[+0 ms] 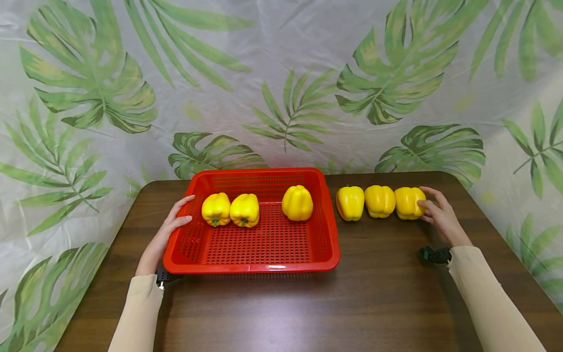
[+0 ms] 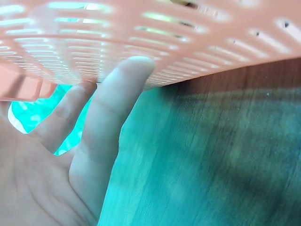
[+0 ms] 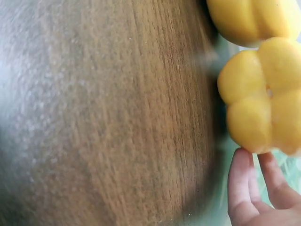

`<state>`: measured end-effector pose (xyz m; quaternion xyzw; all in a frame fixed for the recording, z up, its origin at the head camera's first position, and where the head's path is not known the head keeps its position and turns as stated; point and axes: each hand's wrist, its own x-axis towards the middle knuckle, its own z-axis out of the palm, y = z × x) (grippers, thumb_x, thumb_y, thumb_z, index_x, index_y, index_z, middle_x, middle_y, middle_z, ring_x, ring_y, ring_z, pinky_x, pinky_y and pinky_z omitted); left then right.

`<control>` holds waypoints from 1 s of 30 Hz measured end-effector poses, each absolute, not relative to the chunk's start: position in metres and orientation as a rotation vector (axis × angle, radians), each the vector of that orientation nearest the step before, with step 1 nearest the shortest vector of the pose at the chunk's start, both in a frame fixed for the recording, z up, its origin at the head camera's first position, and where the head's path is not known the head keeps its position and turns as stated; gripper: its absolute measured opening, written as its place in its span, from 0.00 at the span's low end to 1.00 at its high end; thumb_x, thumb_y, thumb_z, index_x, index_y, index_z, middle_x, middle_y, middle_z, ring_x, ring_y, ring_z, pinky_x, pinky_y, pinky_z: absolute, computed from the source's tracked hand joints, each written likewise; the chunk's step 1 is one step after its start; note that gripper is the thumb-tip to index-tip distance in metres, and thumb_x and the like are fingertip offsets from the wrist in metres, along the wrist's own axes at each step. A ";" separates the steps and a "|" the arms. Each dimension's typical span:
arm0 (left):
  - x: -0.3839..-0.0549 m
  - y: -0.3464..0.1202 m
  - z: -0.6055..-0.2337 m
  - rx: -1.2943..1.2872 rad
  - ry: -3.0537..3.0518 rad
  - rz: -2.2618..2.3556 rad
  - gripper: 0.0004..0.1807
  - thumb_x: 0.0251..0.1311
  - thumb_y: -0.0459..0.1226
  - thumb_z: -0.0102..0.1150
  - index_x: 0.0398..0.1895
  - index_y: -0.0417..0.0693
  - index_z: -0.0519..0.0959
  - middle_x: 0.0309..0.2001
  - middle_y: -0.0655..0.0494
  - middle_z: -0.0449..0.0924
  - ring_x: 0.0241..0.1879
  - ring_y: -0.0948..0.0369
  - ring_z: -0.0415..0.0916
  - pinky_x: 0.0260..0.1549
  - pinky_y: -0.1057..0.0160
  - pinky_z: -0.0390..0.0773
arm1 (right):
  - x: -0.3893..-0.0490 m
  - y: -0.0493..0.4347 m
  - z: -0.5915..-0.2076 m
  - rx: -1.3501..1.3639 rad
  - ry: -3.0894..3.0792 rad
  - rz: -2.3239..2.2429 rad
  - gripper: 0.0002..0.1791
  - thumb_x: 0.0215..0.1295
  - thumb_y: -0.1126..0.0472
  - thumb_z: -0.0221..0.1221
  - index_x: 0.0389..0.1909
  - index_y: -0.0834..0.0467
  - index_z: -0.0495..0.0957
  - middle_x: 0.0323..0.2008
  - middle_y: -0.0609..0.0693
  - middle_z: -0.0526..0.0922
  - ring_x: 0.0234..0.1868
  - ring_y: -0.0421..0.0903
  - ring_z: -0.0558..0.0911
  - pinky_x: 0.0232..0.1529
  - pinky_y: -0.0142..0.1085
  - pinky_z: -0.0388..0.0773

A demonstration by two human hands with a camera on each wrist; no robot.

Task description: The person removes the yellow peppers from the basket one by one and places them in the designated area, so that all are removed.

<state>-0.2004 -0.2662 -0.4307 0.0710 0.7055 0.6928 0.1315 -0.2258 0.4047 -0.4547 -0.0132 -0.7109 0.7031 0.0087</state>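
Observation:
A red perforated plastic basket [image 1: 264,268] stands on the table, with two yellow bell peppers [image 1: 244,210] side by side at its left and one yellow bell pepper [image 1: 297,203] toward its right wall. My left hand [image 1: 164,235] rests against the basket's left side, its thumb [image 2: 113,103] and a finger straight at the slotted wall. Right of the basket, three more yellow bell peppers stand in a row. At the rightmost pepper [image 1: 408,203], my right hand [image 1: 443,220] touches its right side with extended fingertips [image 3: 241,157]. Its lobed end [image 3: 249,113] faces the right wrist camera.
The dark wooden table [image 1: 374,303] runs back to a leaf-printed cloth [image 1: 299,73] that hangs behind it. The left pepper of the row [image 1: 350,203] stands close to the basket's right rim, with the middle pepper [image 1: 380,201] beside it.

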 end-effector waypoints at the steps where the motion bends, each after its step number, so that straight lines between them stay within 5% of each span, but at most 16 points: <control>1: -0.201 -0.266 -0.431 0.206 2.049 2.012 0.30 0.71 0.42 0.42 0.73 0.67 0.49 0.71 0.47 0.45 0.60 0.50 0.62 0.48 0.55 0.76 | -0.226 0.405 -0.455 -0.047 -2.227 2.186 0.20 0.72 0.60 0.52 0.61 0.44 0.64 0.47 0.43 0.64 0.34 0.34 0.79 0.35 0.25 0.77; 30: -0.199 -0.266 -0.429 0.199 2.028 2.024 0.31 0.70 0.42 0.42 0.73 0.68 0.49 0.71 0.47 0.45 0.60 0.48 0.62 0.48 0.53 0.76 | -0.221 0.391 -0.431 0.059 -1.850 2.142 0.16 0.68 0.71 0.53 0.56 0.64 0.73 0.42 0.45 0.83 0.41 0.38 0.80 0.38 0.25 0.77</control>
